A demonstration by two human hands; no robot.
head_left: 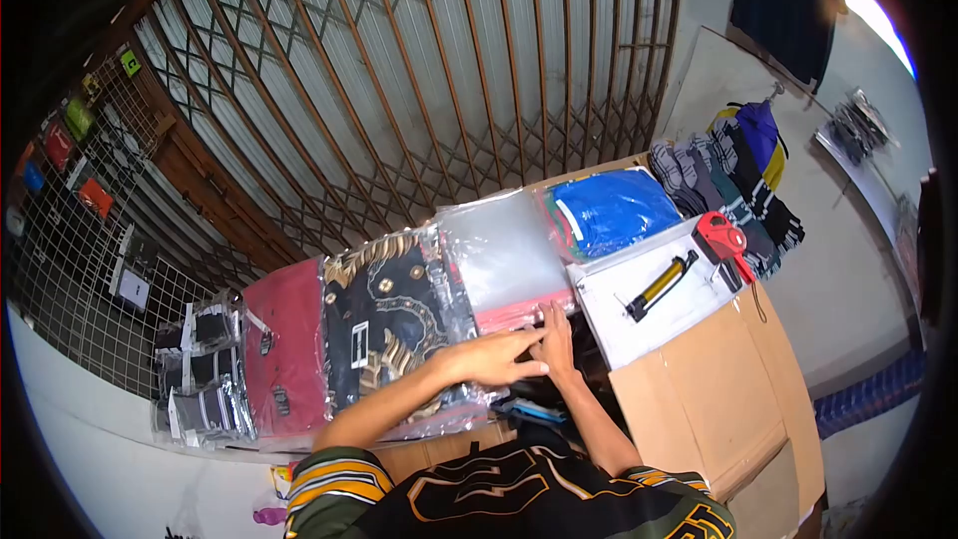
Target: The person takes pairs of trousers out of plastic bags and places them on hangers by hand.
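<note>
At the glossy, transparent, pink-edged packet point(504, 258), the left hand point(494, 357) spreads, the right hand's point(558, 343) grip unclear.

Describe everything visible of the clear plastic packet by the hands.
The clear plastic packet looks like thin, glossy, greyish see-through film, roughly rectangular and lying flat. Pink shows along its near edge; whether that is its own part or something beneath is unclear. It lies between a dark patterned packet and a blue packet. The right hand appears to touch the pink edge; the left hand is close, its contact unclear.
</note>
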